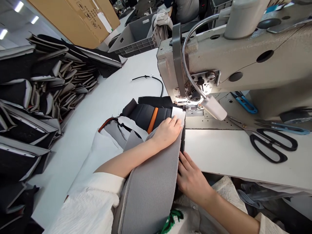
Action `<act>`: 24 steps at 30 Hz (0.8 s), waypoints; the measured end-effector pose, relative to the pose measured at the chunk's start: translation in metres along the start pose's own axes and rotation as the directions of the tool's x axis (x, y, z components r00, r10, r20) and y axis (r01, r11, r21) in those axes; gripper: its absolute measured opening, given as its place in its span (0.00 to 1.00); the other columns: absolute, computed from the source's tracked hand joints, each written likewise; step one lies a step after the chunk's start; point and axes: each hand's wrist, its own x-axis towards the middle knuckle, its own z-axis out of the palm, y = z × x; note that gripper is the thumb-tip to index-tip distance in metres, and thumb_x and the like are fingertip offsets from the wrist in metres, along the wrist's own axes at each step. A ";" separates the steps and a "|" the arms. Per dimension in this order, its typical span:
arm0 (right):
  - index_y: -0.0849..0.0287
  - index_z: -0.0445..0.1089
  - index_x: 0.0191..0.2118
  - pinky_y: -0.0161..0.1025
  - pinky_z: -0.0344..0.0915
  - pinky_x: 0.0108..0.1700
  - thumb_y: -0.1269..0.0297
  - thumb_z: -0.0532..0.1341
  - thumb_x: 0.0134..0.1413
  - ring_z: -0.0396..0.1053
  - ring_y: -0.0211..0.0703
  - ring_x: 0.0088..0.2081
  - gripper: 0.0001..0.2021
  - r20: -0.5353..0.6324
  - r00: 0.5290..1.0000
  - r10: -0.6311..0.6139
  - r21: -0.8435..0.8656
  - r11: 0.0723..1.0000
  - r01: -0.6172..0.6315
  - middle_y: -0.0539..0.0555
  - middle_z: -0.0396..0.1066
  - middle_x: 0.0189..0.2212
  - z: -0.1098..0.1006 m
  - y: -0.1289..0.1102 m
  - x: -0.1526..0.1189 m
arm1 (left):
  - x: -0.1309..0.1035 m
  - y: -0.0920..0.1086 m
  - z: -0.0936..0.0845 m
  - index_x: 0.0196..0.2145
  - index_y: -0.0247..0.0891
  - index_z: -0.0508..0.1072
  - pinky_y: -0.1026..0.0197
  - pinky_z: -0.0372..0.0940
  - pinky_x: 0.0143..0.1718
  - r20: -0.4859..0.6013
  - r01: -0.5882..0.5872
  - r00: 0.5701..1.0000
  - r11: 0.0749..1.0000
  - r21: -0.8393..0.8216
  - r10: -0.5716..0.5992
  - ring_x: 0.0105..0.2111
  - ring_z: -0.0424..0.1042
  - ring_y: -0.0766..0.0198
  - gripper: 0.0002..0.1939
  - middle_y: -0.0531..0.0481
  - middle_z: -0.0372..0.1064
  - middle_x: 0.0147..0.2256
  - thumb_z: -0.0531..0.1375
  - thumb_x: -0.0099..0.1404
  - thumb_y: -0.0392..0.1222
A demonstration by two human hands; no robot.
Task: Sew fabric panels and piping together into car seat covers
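A long grey fabric panel (153, 182) runs from my lap up to the sewing machine's needle area, with a black edge along its right side. My left hand (169, 131) rests on the panel's upper end, its fingers curled and pressed on the cloth just below the presser foot. Lower down, my right hand (191, 177) holds the panel's right edge, fingers on the black strip and the thumb hidden. Beyond my left hand lie a dark padded section (141, 115) with an orange stripe (152, 120) and some loose light grey cloth (107, 143).
The sewing machine (234, 61) stands at the right with its lamp (214, 108). Black-handled scissors (268, 143) and blue thread snips (245, 102) lie beside it. Piled dark panels (21, 130) fill the left. Behind are a grey crate (138, 39) and a cardboard box (78, 19).
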 end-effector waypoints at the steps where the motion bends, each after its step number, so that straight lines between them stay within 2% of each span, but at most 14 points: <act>1: 0.65 0.70 0.50 0.58 0.58 0.58 0.72 0.58 0.53 0.56 0.63 0.59 0.17 -0.011 1.000 -0.007 -0.003 1.000 0.007 0.66 0.67 0.51 0.001 0.000 0.000 | 0.000 0.001 -0.001 0.49 0.28 0.66 0.56 0.63 0.39 -0.005 0.005 1.000 1.000 -0.004 -0.005 0.38 0.66 0.57 0.18 0.36 0.66 0.47 0.44 0.71 0.40; 6: 0.66 0.72 0.47 0.59 0.59 0.57 0.73 0.58 0.52 0.59 0.62 0.56 0.16 -0.059 0.997 -0.046 -0.004 0.999 0.045 0.66 0.69 0.48 -0.001 0.001 -0.001 | 0.004 0.009 -0.003 0.42 0.30 0.68 0.57 0.62 0.34 -0.002 0.063 0.998 0.998 -0.016 -0.063 0.35 0.65 0.57 0.16 0.39 0.67 0.39 0.43 0.71 0.40; 11: 0.65 0.74 0.45 0.58 0.60 0.57 0.74 0.58 0.50 0.59 0.62 0.56 0.15 -0.050 0.998 -0.029 0.019 0.999 0.030 0.65 0.71 0.45 -0.003 0.014 0.005 | 0.022 0.007 0.004 0.33 0.33 0.69 0.57 0.60 0.30 0.013 0.110 0.994 0.993 -0.038 -0.109 0.34 0.65 0.56 0.15 0.42 0.66 0.32 0.44 0.70 0.38; 16: 0.62 0.72 0.47 0.55 0.57 0.60 0.72 0.59 0.51 0.61 0.56 0.55 0.16 -0.069 0.996 -0.060 -0.002 0.998 0.060 0.61 0.72 0.45 0.004 0.026 0.015 | 0.035 -0.003 0.010 0.33 0.33 0.69 0.57 0.61 0.29 -0.011 0.082 0.997 0.996 -0.039 -0.082 0.35 0.66 0.55 0.10 0.42 0.65 0.31 0.48 0.66 0.32; 20: 0.57 0.70 0.51 0.49 0.62 0.56 0.68 0.57 0.53 0.65 0.51 0.51 0.18 -0.231 0.961 -0.150 -0.153 0.981 0.117 0.57 0.74 0.41 0.029 0.044 0.014 | 0.038 -0.009 0.016 0.33 0.33 0.68 0.56 0.64 0.32 -0.050 0.046 0.998 0.999 -0.024 -0.047 0.36 0.66 0.55 0.07 0.42 0.66 0.33 0.51 0.64 0.31; 24: 0.53 0.72 0.49 0.41 0.70 0.45 0.68 0.57 0.52 0.70 0.50 0.44 0.18 -0.195 0.962 -0.191 -0.319 0.940 0.122 0.54 0.75 0.39 0.040 0.061 0.010 | 0.039 -0.011 0.018 0.35 0.30 0.69 0.55 0.65 0.33 -0.068 0.072 0.995 0.997 -0.026 -0.074 0.36 0.68 0.54 0.07 0.40 0.67 0.34 0.51 0.61 0.28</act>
